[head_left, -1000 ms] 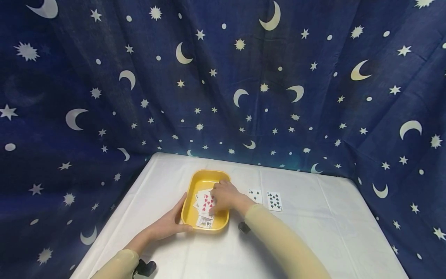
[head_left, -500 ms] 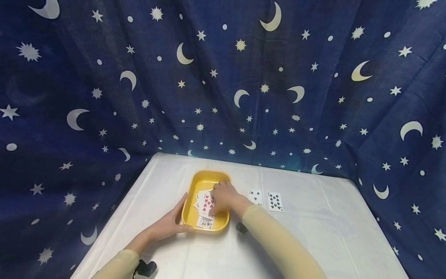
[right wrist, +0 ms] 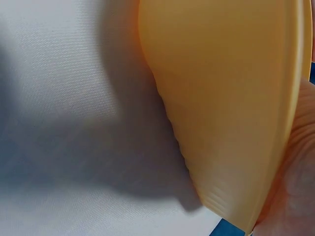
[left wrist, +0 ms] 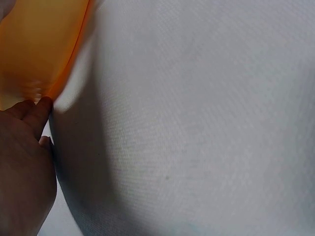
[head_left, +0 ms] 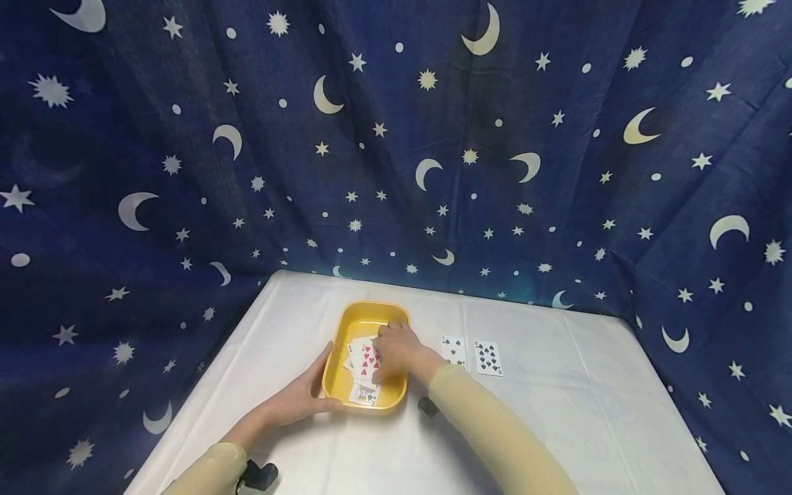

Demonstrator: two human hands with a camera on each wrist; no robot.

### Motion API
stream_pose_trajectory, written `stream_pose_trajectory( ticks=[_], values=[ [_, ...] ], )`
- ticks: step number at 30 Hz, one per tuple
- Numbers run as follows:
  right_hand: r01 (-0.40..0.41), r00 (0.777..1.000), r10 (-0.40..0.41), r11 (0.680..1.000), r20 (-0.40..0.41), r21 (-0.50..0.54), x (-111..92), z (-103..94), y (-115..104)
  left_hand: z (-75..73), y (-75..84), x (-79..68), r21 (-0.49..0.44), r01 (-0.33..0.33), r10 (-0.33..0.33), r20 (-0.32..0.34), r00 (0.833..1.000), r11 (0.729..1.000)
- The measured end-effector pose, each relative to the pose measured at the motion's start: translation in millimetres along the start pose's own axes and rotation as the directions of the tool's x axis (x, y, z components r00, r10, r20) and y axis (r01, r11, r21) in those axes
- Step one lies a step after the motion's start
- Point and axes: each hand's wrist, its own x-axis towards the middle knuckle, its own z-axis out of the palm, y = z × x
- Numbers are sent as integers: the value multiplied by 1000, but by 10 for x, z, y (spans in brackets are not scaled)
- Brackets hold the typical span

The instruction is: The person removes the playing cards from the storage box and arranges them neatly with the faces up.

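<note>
A yellow plastic tub [head_left: 331,378] stands on the white cloth with several playing cards loosely piled inside. On top lies a hearts card [head_left: 368,359]; a black face card [head_left: 364,394] shows beneath, at the near end. My right hand [head_left: 399,350] reaches over the tub's right wall, its thumb and fingertips at opposite ends of the hearts card, gripping it. My left hand [head_left: 300,399] rests against the tub's near left corner, thumb along the front wall, fingers straight up the left side. In the right wrist view, the tub wall [right wrist: 226,98] hides the cards.
Right of the tub, two spade cards lie face up side by side: one [head_left: 454,346] partly behind the right forearm, another [head_left: 489,358] farther right. A star-and-moon curtain [head_left: 396,172] hangs behind the white-covered table [head_left: 557,412].
The right forearm has shifted slightly left, showing more of the nearer spade card. Both hands keep nearly the same places, and the tub stays put.
</note>
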Motion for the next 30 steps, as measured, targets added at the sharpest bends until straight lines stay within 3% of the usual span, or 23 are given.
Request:
stream_pose_trajectory(
  ticks=[13, 30],
  values=[
    [-14, 999, 13, 1000, 36, 28, -34, -47, -36, -2, 10, -6, -19, 3, -3, 1, 1000, 1000],
    [-6, 1000, 6, 1000, 19, 7, -18, -11, -40, 4, 31, -12, -31, 9, -9, -7, 1000, 999]
  ],
)
